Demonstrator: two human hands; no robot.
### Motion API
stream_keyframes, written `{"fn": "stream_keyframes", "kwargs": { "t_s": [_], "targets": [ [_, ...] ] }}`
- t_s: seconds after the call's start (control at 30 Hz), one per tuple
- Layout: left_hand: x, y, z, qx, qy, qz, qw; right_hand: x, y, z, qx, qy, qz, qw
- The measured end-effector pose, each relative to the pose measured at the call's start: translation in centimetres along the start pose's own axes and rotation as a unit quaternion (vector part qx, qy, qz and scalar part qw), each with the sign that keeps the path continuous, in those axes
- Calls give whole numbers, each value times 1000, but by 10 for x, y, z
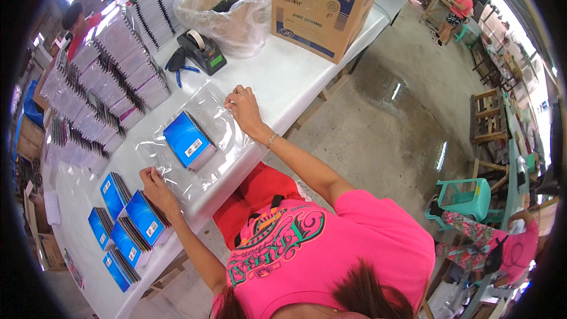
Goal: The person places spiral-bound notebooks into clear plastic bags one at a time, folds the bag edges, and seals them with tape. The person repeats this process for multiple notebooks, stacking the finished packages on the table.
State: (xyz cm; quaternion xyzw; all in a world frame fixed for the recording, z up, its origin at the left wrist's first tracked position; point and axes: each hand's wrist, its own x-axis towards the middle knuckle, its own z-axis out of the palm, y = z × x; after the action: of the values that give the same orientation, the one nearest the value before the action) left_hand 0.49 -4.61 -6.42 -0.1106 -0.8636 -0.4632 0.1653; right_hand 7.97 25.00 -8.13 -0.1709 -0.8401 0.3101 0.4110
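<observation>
A stack of small blue spiral notebooks (188, 141) lies on a clear plastic sheet (231, 139) spread over the white table. My left hand (158, 188) pinches the sheet's edge at the near left of the notebooks. Beyond them to the right, my right hand (243, 108) has its fingers closed on the sheet's far right edge. Neither hand touches the notebooks. Left of my left hand stand several more blue notebook stacks (131, 244), grouped close together.
Tall piles of wrapped spiral notebooks (97, 80) fill the left side of the table. At the back are blue-handled cutters (180, 70), a tape dispenser (202, 52), a plastic bag (227, 9) and a cardboard box (319, 12). Green stools (463, 197) and people are at right.
</observation>
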Motion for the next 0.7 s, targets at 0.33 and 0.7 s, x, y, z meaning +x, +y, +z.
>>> {"fn": "stream_keyframes", "kwargs": {
  "t_s": [0.33,0.7],
  "targets": [
    [9,11,-16,150,-4,111,982,8,4,-2,-13,-122,-21,992],
    [29,13,-2,30,-19,116,993,41,11,-4,97,-301,116,942]
  ]
}}
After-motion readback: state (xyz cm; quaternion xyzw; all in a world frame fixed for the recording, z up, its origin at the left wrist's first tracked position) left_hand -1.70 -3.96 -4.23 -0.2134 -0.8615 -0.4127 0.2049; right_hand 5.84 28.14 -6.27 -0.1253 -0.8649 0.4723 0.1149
